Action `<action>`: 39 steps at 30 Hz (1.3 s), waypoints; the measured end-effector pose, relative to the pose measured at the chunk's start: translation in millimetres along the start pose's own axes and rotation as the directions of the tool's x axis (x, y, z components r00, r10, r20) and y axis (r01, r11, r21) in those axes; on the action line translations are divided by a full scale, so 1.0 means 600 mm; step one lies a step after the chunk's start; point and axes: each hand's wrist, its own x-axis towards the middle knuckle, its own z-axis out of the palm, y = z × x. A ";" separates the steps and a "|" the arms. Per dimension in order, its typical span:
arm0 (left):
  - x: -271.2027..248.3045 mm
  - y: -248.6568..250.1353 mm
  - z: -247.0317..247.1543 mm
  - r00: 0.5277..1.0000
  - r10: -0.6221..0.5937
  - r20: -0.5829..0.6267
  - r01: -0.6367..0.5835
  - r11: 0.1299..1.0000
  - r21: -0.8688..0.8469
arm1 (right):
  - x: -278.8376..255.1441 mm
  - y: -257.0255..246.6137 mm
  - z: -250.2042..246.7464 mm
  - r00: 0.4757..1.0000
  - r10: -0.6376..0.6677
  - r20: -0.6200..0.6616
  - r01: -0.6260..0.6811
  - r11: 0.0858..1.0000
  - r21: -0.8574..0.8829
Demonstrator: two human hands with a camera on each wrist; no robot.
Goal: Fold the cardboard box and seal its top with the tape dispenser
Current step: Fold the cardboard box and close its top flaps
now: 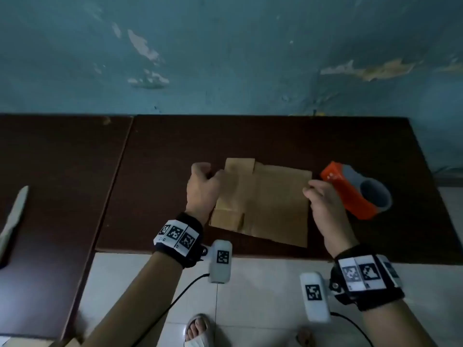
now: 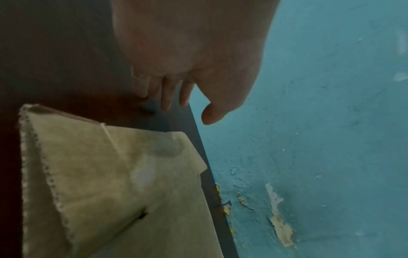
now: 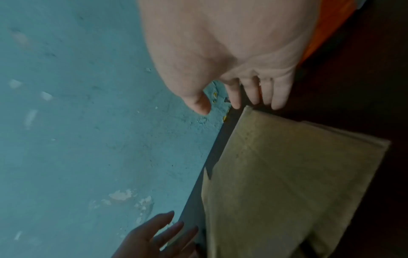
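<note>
A flattened brown cardboard box (image 1: 265, 204) lies on the dark brown table (image 1: 175, 151), its flaps spread flat. My left hand (image 1: 210, 171) hovers at the box's left edge. In the left wrist view its fingers (image 2: 167, 97) hang relaxed over the table, thumb apart, holding nothing, with the cardboard (image 2: 110, 174) below them. My right hand (image 1: 309, 187) is at the box's far right corner. Its fingertips (image 3: 253, 97) reach just to that corner of the cardboard (image 3: 287, 174), thumb spread away. An orange and grey tape dispenser (image 1: 355, 191) lies on its side right of the box.
A peeling blue wall (image 1: 225, 58) rises directly behind the table. A second dark tabletop (image 1: 50, 171) adjoins on the left, with a pale flat object (image 1: 15, 216) on it. The table's near edge meets a white tiled floor (image 1: 263, 296), where a sandalled foot (image 1: 198, 329) stands.
</note>
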 end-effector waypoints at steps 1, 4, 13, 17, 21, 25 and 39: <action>0.006 -0.013 0.005 1.000 0.023 -0.005 -0.023 1.000 -0.011 | 0.007 0.017 0.003 0.999 -0.033 -0.002 0.033 0.999 -0.006; 0.036 -0.049 0.018 0.997 0.075 -0.029 -0.076 0.996 -0.039 | 0.030 0.067 0.009 0.995 -0.103 0.015 0.103 0.995 0.007; 0.031 -0.089 0.037 0.976 0.217 0.033 -0.211 0.968 -0.140 | 0.039 0.136 0.025 0.950 -0.308 -0.047 0.312 0.938 0.150; 0.027 -0.110 0.053 0.958 0.274 0.087 -0.259 0.954 -0.150 | 0.042 0.160 0.029 0.926 -0.375 -0.038 0.375 0.910 0.177; 0.027 -0.128 0.065 0.939 0.328 0.099 -0.312 0.938 -0.149 | 0.047 0.180 0.039 0.894 -0.442 -0.076 0.447 0.866 0.223; 0.021 -0.144 0.072 0.921 0.386 0.055 -0.371 0.910 -0.184 | 0.050 0.190 0.047 0.853 -0.512 -0.096 0.519 0.818 0.248; -0.116 -0.154 0.035 0.748 0.661 -0.057 -0.603 0.642 -0.473 | -0.050 0.205 0.035 0.637 -0.750 -0.177 0.701 0.469 0.537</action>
